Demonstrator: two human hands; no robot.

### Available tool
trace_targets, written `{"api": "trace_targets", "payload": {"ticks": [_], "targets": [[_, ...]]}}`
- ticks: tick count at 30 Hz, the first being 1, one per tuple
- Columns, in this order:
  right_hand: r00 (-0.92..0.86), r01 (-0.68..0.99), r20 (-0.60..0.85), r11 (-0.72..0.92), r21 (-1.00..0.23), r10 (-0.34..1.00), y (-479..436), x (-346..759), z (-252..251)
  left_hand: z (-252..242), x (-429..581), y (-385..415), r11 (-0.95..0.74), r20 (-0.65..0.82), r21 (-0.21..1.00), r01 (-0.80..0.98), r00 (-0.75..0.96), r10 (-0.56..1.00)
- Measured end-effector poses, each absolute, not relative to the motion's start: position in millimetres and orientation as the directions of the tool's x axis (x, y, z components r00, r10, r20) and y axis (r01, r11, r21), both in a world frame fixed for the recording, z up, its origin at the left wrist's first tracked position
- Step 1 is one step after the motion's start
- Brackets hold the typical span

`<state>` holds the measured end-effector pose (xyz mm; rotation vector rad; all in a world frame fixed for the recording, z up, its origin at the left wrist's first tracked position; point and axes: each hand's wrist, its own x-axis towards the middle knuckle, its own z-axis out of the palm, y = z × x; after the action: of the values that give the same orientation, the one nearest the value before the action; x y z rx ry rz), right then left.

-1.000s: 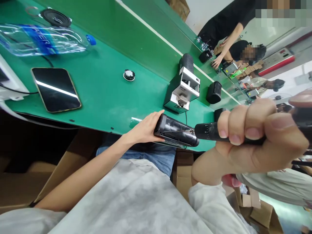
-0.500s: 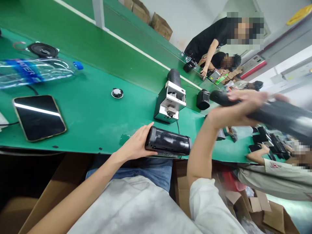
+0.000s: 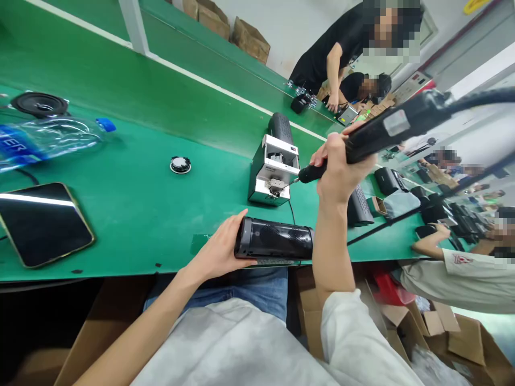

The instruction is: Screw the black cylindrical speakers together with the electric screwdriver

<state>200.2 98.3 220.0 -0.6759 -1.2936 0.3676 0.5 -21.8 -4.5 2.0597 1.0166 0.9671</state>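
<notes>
My left hand (image 3: 220,245) is closed around the left end of a black cylindrical speaker (image 3: 279,239), which lies on its side near the table's front edge. Raised above the bench, my right hand (image 3: 340,169) grips a black electric screwdriver (image 3: 386,131) with a cord at its rear. Its thin bit points down-left at the front of a white-and-black screw feeder (image 3: 275,169). The bit's tip is close to the feeder's small metal outlet; whether they touch I cannot tell. Behind the feeder stands a black mesh-patterned cylinder (image 3: 280,127).
Leftward on the green table (image 3: 140,214) are a phone (image 3: 46,222), a plastic water bottle (image 3: 60,136), a round speaker driver (image 3: 40,104) and a small white-topped round part (image 3: 180,164). More black speakers (image 3: 358,206) stand right. Co-workers sit beyond; cardboard boxes (image 3: 462,343) lie below.
My right hand has swung the screwdriver left and turned it, bringing the bit to the screw feeder. My left hand still holds the speaker in nearly the same place. The view has shifted slightly.
</notes>
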Motion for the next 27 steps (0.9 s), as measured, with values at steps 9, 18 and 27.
{"api": "trace_targets", "payload": {"ticks": [9, 18, 27], "targets": [[0.299, 0.136, 0.695, 0.691, -0.710, 0.654, 124.0, 206.5, 206.6, -0.8, 0.6, -22.5, -0.496, 0.337, 0.792, 0.356, 0.422, 0.842], [0.223, 0.017, 0.706, 0.721, -0.692, 0.672, 8.2, 197.2, 260.5, -4.3, 3.1, -21.5, -0.547, 0.403, 0.766, 0.338, 0.410, 0.818], [-0.224, 0.086, 0.551, 0.579, -0.811, 0.804, -63.3, 176.0, 258.4, -8.3, 4.4, -21.1, -0.542, 0.403, 0.771, 0.335, 0.403, 0.822]]}}
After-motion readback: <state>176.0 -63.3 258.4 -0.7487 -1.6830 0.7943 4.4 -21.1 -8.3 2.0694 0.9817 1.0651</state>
